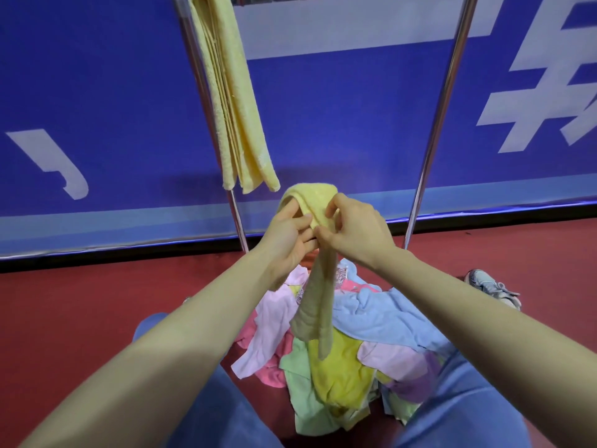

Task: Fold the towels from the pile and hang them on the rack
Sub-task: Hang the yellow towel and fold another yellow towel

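Yellow towel [318, 295] loops over the top of both hands and its long tail dangles straight down above the pile [371, 318] of coloured towels on the red floor [80, 302]. The left hand [287, 234] grips the loop from the left, fingers [300, 221] curled on the cloth. The right hand [355, 227] pinches the same fold from the right. Both forearms reach forward, hands touching. Behind them, a folded hung towel [232, 92] drapes on the rack [442, 108].

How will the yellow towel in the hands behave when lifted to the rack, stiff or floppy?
Probably floppy: the yellow towel droops limp below the left hand and right hand pinching it. Likely light, since fingers alone carry it. Probably not slippery: the hung towel sits draped on the rack.
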A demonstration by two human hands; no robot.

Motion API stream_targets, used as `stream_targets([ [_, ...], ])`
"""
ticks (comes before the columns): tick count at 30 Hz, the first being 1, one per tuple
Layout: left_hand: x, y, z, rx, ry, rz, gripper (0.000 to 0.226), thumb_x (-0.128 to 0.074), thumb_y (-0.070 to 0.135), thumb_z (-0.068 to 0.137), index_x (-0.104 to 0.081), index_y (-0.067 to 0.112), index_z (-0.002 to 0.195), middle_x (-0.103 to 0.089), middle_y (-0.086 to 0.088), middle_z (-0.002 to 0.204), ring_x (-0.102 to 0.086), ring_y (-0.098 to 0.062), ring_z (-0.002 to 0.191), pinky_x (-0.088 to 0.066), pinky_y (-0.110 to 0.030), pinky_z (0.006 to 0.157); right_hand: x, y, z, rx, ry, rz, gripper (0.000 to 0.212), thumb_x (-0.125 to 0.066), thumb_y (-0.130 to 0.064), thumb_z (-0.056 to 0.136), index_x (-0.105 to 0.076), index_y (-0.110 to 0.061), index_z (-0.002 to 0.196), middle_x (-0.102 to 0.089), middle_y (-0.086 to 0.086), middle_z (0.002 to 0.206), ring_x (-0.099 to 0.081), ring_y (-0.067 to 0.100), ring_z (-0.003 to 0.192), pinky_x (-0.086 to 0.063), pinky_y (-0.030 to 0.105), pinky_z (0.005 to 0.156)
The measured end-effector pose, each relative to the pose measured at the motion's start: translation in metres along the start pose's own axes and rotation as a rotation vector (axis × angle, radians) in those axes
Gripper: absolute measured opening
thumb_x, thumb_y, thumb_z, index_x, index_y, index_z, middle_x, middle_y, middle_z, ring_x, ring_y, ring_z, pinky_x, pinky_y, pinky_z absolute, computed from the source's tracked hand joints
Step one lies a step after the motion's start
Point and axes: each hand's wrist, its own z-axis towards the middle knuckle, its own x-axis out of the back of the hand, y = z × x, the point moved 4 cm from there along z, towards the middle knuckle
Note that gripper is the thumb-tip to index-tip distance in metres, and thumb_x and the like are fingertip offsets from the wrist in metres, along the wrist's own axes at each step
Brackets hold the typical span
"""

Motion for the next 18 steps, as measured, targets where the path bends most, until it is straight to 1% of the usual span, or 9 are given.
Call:
stream_targets([
  [2,-0.004,0.001,0.001,-0.032,0.012,0.02,0.049,-0.032,-0.009,0.102,-0.059,0.029,0.118,-0.076,0.003,0.095,-0.074,-0.014,0.082,-0.06,-0.031,0.071,-0.004,-0.003,0.0,0.019,0.022,0.007,0.025,-0.058,-0.039,0.084,-0.046,-0.022,0.097,-0.062,-0.001,0.081,-0.059,0.032,0.079,-0.046,0.038,0.065],
  [3,-0.005,0.001,0.002,-0.046,0.024,0.027,0.05,-0.032,-0.01,0.101,-0.059,0.029,0.117,-0.076,0.003,0.093,-0.074,-0.013,0.079,-0.059,-0.03,0.072,-0.005,-0.004,0.001,0.021,0.04,0.012,0.023,-0.056,-0.035,0.086,-0.045,-0.02,0.098,-0.063,0.002,0.08,-0.058,0.034,0.078,-0.044,0.037,0.063],
  [6,-0.004,0.002,0.002,-0.08,0.078,-0.002,0.049,-0.035,-0.011,0.1,-0.06,0.028,0.116,-0.073,-0.003,0.104,-0.074,-0.014,0.083,-0.059,-0.03,0.072,-0.005,-0.01,0.003,0.062,0.079,-0.029,0.016,-0.052,-0.027,0.089,-0.047,-0.015,0.099,-0.063,0.006,0.08,-0.055,0.036,0.077,-0.037,0.036,0.06],
  [8,-0.003,0.002,0.004,-0.092,0.115,-0.013,0.05,-0.035,-0.011,0.099,-0.058,0.028,0.12,-0.07,-0.007,0.116,-0.074,-0.017,0.088,-0.06,-0.032,0.074,0.002,-0.015,0.004,0.104,0.142,-0.033,0.012,-0.051,-0.023,0.091,-0.052,-0.012,0.097,-0.063,0.008,0.082,-0.055,0.037,0.076,-0.041,0.037,0.061],
  [10,-0.004,0.004,0.003,-0.105,0.14,-0.026,0.051,-0.035,-0.012,0.099,-0.056,0.03,0.12,-0.07,-0.009,0.116,-0.074,-0.019,0.091,-0.06,-0.032,0.073,0.008,-0.02,0.005,0.168,0.197,-0.024,0.01,-0.052,-0.022,0.091,-0.054,-0.012,0.093,-0.062,0.007,0.082,-0.056,0.036,0.073,-0.045,0.04,0.061],
  [12,-0.007,0.008,0.004,-0.11,0.144,-0.05,0.049,-0.035,-0.011,0.099,-0.056,0.03,0.117,-0.071,-0.007,0.107,-0.074,-0.02,0.085,-0.059,-0.031,0.067,0.009,-0.025,0.006,0.219,0.188,-0.058,0.01,-0.053,-0.023,0.092,-0.052,-0.013,0.091,-0.06,0.006,0.082,-0.056,0.036,0.072,-0.046,0.041,0.06],
  [14,-0.012,0.013,0.005,-0.099,0.134,-0.091,0.043,-0.035,-0.009,0.095,-0.055,0.027,0.107,-0.068,-0.006,0.095,-0.07,-0.019,0.074,-0.057,-0.028,0.059,0.005,-0.026,0.005,0.219,0.132,-0.132,0.012,-0.052,-0.024,0.092,-0.051,-0.013,0.096,-0.057,0.006,0.09,-0.056,0.037,0.075,-0.046,0.042,0.061],
  [16,-0.014,0.017,0.004,-0.073,0.162,-0.115,0.029,-0.038,-0.003,0.089,-0.05,0.024,0.087,-0.057,-0.002,0.074,-0.058,-0.015,0.059,-0.049,-0.024,0.052,0.002,-0.022,0.002,0.158,0.104,-0.145,0.023,-0.054,-0.027,0.087,-0.048,-0.014,0.106,-0.053,0.005,0.1,-0.054,0.034,0.079,-0.044,0.04,0.062],
  [18,-0.016,0.021,0.0,-0.039,0.164,-0.131,0.02,-0.043,0.007,0.084,-0.041,0.025,0.076,-0.045,-0.002,0.07,-0.042,-0.016,0.06,-0.037,-0.028,0.056,0.003,-0.018,-0.001,0.071,0.115,-0.088,0.034,-0.057,-0.032,0.083,-0.043,-0.016,0.109,-0.05,0.003,0.103,-0.051,0.031,0.081,-0.04,0.037,0.063],
])
